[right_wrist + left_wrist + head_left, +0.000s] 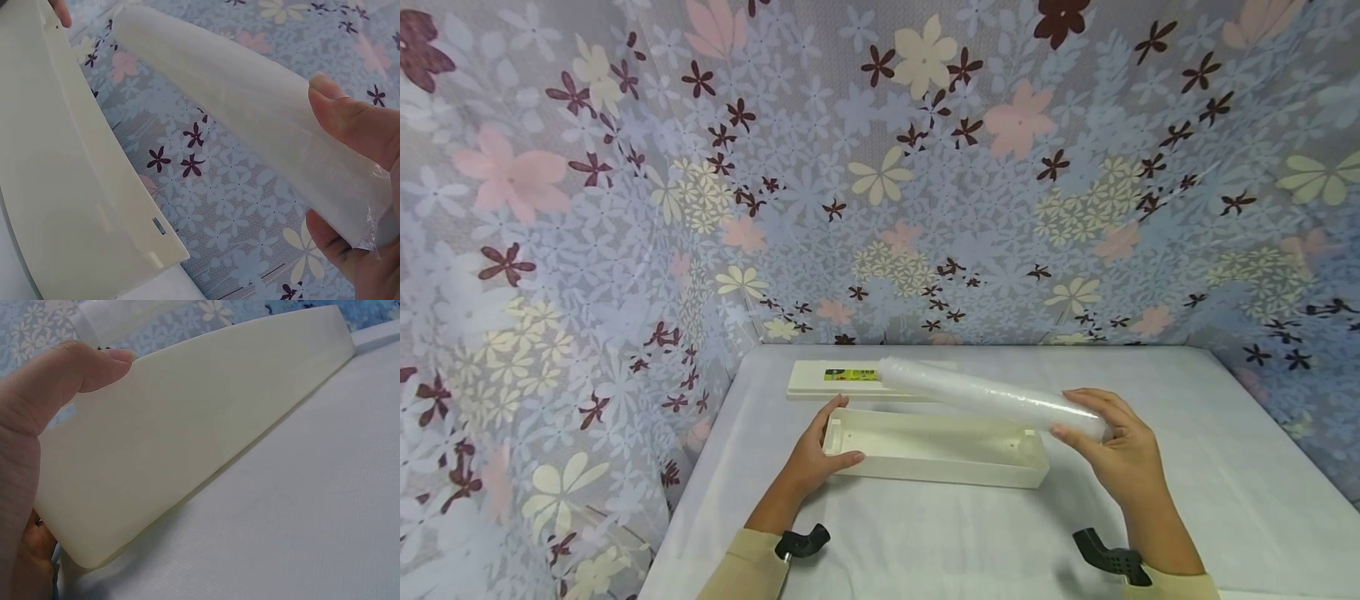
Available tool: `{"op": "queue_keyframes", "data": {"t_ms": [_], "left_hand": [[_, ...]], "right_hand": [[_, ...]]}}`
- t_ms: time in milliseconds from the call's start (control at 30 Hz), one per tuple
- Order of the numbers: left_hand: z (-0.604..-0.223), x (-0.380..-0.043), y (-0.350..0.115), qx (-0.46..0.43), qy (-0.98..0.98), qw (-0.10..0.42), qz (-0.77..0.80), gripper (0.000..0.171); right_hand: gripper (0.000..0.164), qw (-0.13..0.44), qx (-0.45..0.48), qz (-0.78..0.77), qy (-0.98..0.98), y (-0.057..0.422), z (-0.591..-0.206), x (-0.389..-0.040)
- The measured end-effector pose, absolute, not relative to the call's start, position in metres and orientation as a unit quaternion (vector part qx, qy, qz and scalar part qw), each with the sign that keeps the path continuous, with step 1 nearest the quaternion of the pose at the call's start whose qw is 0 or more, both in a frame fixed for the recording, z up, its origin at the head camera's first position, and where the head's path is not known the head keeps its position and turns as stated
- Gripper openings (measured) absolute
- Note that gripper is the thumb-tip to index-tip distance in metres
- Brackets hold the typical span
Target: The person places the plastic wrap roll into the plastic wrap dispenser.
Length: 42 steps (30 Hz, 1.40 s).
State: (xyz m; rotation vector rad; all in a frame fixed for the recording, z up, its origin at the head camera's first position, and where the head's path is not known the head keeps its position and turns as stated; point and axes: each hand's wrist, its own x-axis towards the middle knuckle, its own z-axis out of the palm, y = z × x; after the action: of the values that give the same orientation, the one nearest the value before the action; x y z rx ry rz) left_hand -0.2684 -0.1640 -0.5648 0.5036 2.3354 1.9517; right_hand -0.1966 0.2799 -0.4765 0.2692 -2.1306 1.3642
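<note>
A roll of clear plastic wrap (985, 393) slants above the table, and my right hand (1116, 442) grips its right end between thumb and fingers. In the right wrist view the roll (219, 81) has loose film at the held end. Below its far end stands a long cream plastic box (940, 471), uncovered on top. My left hand (820, 450) holds the box by its left end, thumb over the front edge, as the left wrist view shows on the box wall (187, 419). A flat cream lid (808, 379) with a green and yellow label (850, 375) lies behind the box.
A white cloth (955, 533) covers the table. Floral curtains (880, 208) hang along its back and both sides. Black curved mounts (802, 542) sit on both wrists.
</note>
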Motion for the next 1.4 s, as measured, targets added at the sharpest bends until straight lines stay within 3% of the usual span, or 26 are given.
{"op": "queue_keyframes", "data": {"t_ms": [1400], "left_hand": [[-0.566, -0.27, -0.166, 0.156, 0.747, 0.044, 0.644, 0.105]], "right_hand": [[0.054, 0.253, 0.162, 0.541, -0.785, 0.263, -0.483, -0.199]]}}
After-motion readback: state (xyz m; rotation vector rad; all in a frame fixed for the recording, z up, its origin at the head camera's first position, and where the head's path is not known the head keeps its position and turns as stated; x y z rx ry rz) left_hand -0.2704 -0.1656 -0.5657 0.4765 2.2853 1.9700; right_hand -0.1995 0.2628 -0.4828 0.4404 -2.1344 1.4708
